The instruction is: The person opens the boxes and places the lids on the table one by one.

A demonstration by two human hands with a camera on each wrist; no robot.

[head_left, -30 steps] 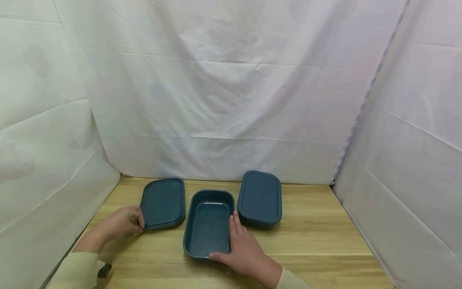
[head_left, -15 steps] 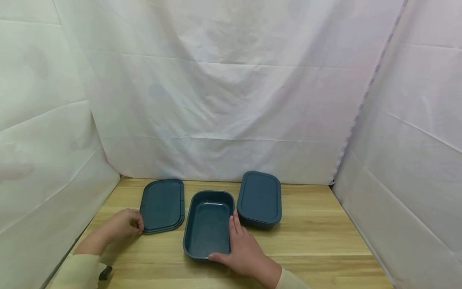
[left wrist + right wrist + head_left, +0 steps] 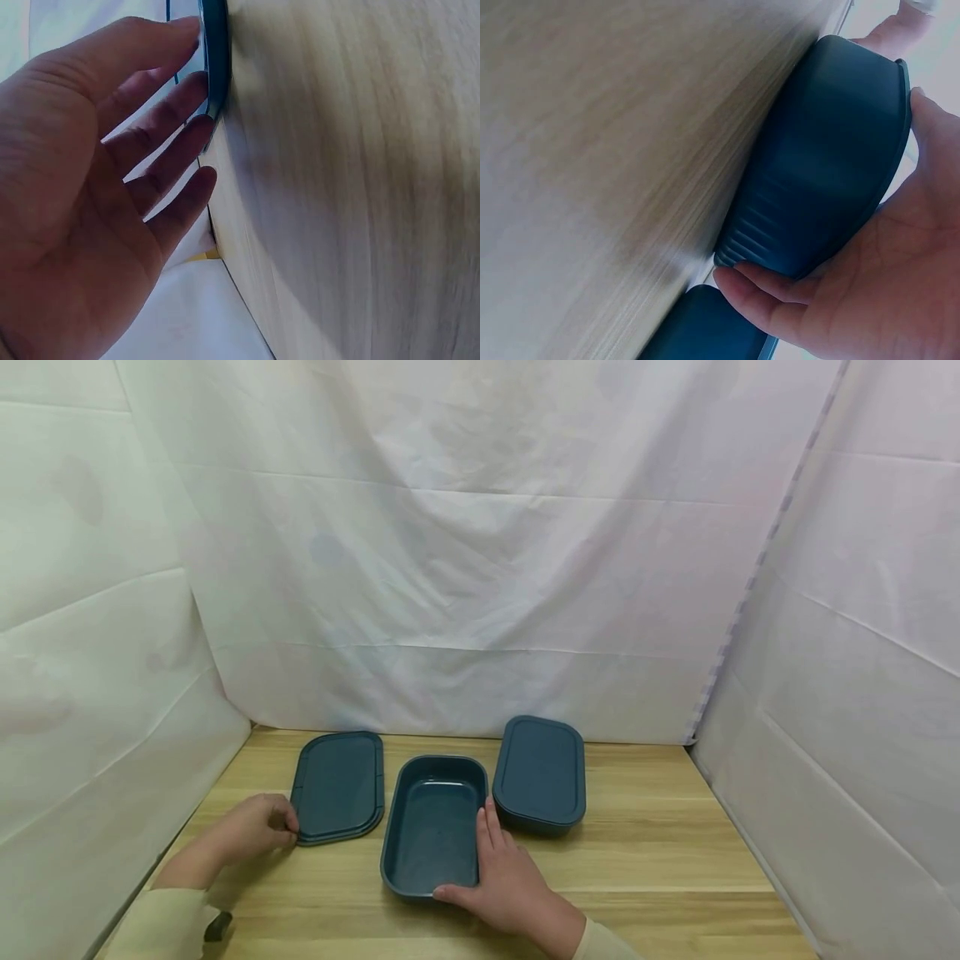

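Head view: on a pale wood-grain tabletop (image 3: 645,860), low in the frame, three dark teal plastic pieces with rounded corners sit in a row. At centre is an open container (image 3: 433,823), smooth and deep. The right hand (image 3: 504,878) lies along its right wall with fingers straight and the thumb across its near rim. Just beside it, upper right, stands a lidded container (image 3: 539,774), its near edge close to the right fingertips. To the left lies a flat lid (image 3: 339,787) with a raised border. The left hand (image 3: 251,828) meets its near left corner, fingers curled at the edge. White creased sheeting (image 3: 465,560) closes the back and both sides; the lower right of the tabletop is bare wood.

Left wrist view: the left hand's fingers (image 3: 161,124) are loosely bent and spread, fingertips touching the lid's thin rim (image 3: 215,52) at upper centre; whether they pinch it cannot be told.

Right wrist view: the open container's ribbed outer wall (image 3: 821,172) fills the right of the frame, cupped by the right hand (image 3: 870,292)
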